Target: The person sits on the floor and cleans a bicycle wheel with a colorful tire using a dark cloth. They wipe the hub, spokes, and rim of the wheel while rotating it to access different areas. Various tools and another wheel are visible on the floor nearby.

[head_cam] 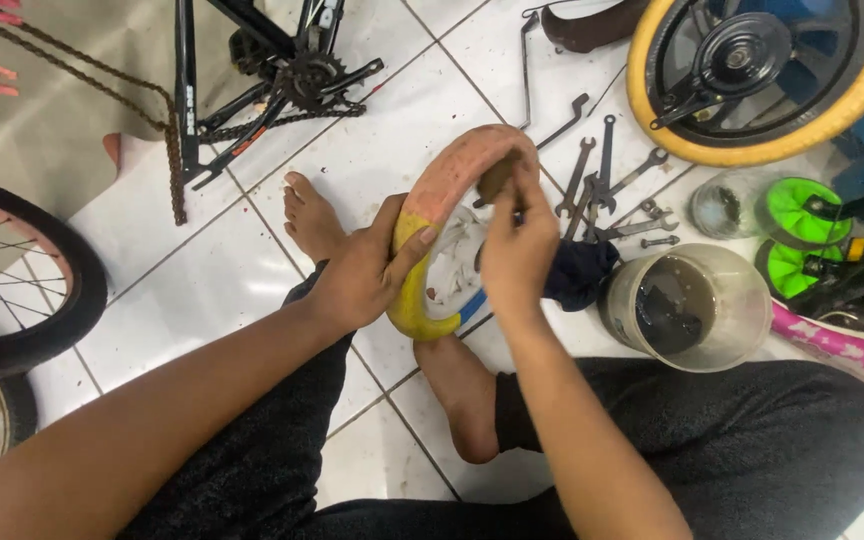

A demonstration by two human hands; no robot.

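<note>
Indoors, white tiled floor (392, 150), scattered wrenches (607, 185), both hands (362, 275) gripping yellow tyre (432, 200)

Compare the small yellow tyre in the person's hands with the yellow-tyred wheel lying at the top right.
The small yellow tyre is bare, with no rim or hub; the yellow-tyred wheel is mounted on a black hub. The tyre is held upright off the floor by the left hand and right hand; the wheel rests untouched on the tiles. The tyre is stained reddish over its upper part; the wheel's is evenly yellow. Both are yellow rubber.
</note>
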